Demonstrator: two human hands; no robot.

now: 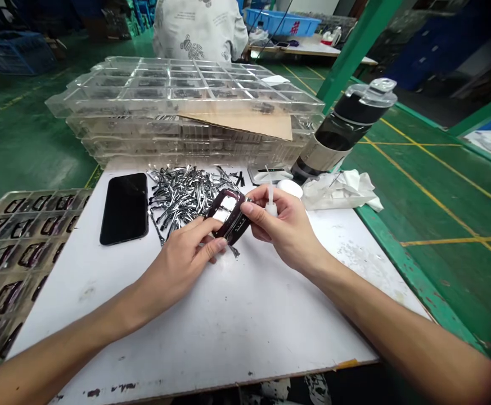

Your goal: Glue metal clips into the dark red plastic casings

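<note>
Above the white table, my left hand (194, 244) is closed on the near left side of a dark maroon, frame-shaped plastic part (239, 225). White shows through the opening of this part, and small light marks run along its dark lower side. My right hand (285, 225) pinches the part's right end between thumb and fingers. A small white bottle with a thin nozzle (271, 207) is also tucked in my right hand, nozzle up. Just behind the part lies a heap of shiny silver strips (186, 194) with dark ends.
A black phone (124, 208) lies left of the heap. Stacked clear compartment trays (186, 126) stand behind, with a tilted drink bottle (342, 132) and crumpled white plastic (342, 190) at right. Another tray (13, 247) holds several similar maroon parts. A person (198, 28) is beyond.
</note>
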